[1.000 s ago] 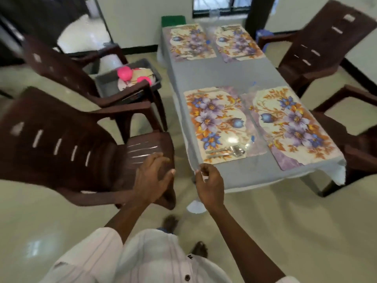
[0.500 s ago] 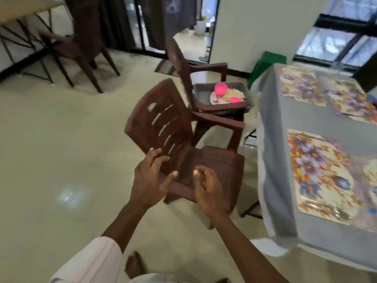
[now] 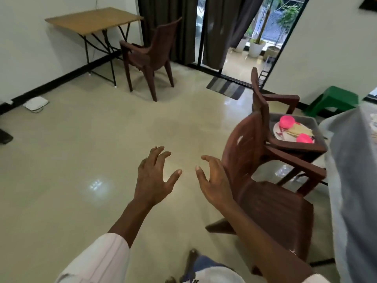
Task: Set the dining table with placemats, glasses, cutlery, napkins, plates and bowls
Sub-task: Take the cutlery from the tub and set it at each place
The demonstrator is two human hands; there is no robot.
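Observation:
My left hand (image 3: pixel 155 176) and my right hand (image 3: pixel 214 178) hover over the floor in mid view, both empty with fingers spread. The dining table's grey cloth (image 3: pixel 350 180) hangs down the right edge; its top and placemats are almost out of sight. A grey tray (image 3: pixel 317 127) rests on the seat of a brown chair beside the table. It holds a white plate (image 3: pixel 277 133), two pink bowls (image 3: pixel 286 121) and folded napkins (image 3: pixel 301 131). My right hand is just left of the nearer brown chair's backrest (image 3: pixel 242 152), not touching it.
A third brown chair (image 3: pixel 149 56) stands by a wooden folding table (image 3: pixel 91 20) at the back left. A green stool (image 3: pixel 334 100) sits at the far right, a doormat (image 3: pixel 226 88) lies by the open door. Bare tiled floor fills the left and centre.
My view has swung left, away from the dining table toward the room. Both hands have opened wider and now hang over bare floor instead of the chair seat.

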